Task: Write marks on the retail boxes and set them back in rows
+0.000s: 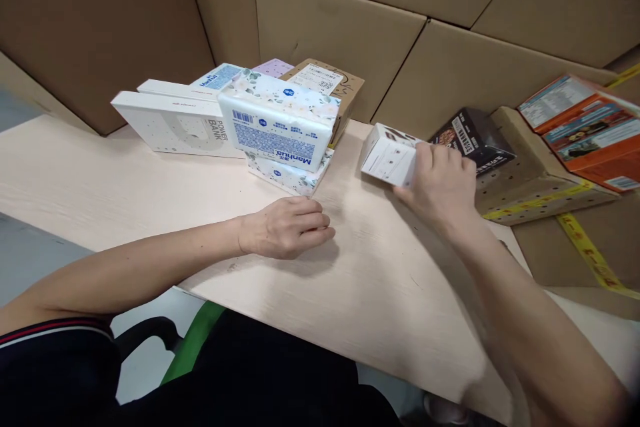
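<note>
My right hand (443, 183) grips a small white box (389, 161) by its right end, fingers over the top and thumb at the lower edge. Whether the box rests on the table or is tilted just off it, I cannot tell. My left hand (290, 228) lies on the table in a loose fist, with nothing showing in it. Just beyond that fist, a Manhua tissue pack (280, 123) leans on top of another tissue pack (287, 173). Right beside my right hand is a dark printed box (473, 137).
White power bank boxes (175, 123) stand at the left of the tissues, with a brown labelled carton (345, 90) behind. At the right, an orange box (590, 140) sits on a yellow-taped carton (535, 180). Large cardboard boxes (330, 40) wall off the table's (370, 293) back.
</note>
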Demonstrator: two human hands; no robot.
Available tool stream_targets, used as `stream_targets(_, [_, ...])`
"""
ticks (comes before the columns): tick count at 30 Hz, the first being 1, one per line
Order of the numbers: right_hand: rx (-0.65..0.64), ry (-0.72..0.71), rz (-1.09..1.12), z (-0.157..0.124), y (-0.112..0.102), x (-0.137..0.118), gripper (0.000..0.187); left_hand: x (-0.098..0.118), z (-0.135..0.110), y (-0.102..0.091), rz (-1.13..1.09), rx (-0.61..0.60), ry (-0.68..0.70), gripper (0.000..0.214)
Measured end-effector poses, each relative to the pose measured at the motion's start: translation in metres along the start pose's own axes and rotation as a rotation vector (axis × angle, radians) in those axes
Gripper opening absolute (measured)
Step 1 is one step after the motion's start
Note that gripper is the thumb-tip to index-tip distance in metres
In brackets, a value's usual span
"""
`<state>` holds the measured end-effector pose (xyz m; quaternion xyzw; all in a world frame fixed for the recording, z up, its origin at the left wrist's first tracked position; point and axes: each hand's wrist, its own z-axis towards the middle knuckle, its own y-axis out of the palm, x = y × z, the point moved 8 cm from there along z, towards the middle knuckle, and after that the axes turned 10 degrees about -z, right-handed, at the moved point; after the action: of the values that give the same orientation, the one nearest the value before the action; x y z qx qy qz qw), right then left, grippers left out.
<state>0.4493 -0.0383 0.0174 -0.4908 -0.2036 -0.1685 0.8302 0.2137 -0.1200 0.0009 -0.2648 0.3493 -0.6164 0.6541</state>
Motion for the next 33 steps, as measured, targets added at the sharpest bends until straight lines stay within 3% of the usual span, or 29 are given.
stream_targets(5, [0.222, -0.146, 0.018, -0.072, -0.048, -0.037, 0.062, -0.014, -0.005, 0.012, -0.184, 0.058, -0.243, 0.042])
stream_targets(9, [0.352, -0.183, 0.017, -0.103, -0.07, -0.05, 0.06, -0.018, -0.008, 0.016, -0.361, 0.144, -0.349, 0.061])
stream_targets(17, [0.223, -0.156, 0.17, -0.109, -0.06, -0.049, 0.07, -0.021, -0.01, 0.024, -0.522, 0.138, -0.419, 0.071])
stream_targets(28, [0.231, -0.208, 0.172, -0.114, -0.066, -0.054, 0.061, -0.027, -0.017, 0.03, -0.605, 0.094, -0.542, 0.064])
stream_targets(31, [0.238, -0.192, 0.323, -0.112, -0.07, -0.039, 0.055, -0.029, -0.018, 0.03, -0.652, 0.083, -0.594, 0.061])
stream_targets(33, [0.196, -0.049, 0.482, -0.108, -0.065, -0.011, 0.05, -0.029, -0.018, 0.032, -0.713, 0.057, -0.648, 0.058])
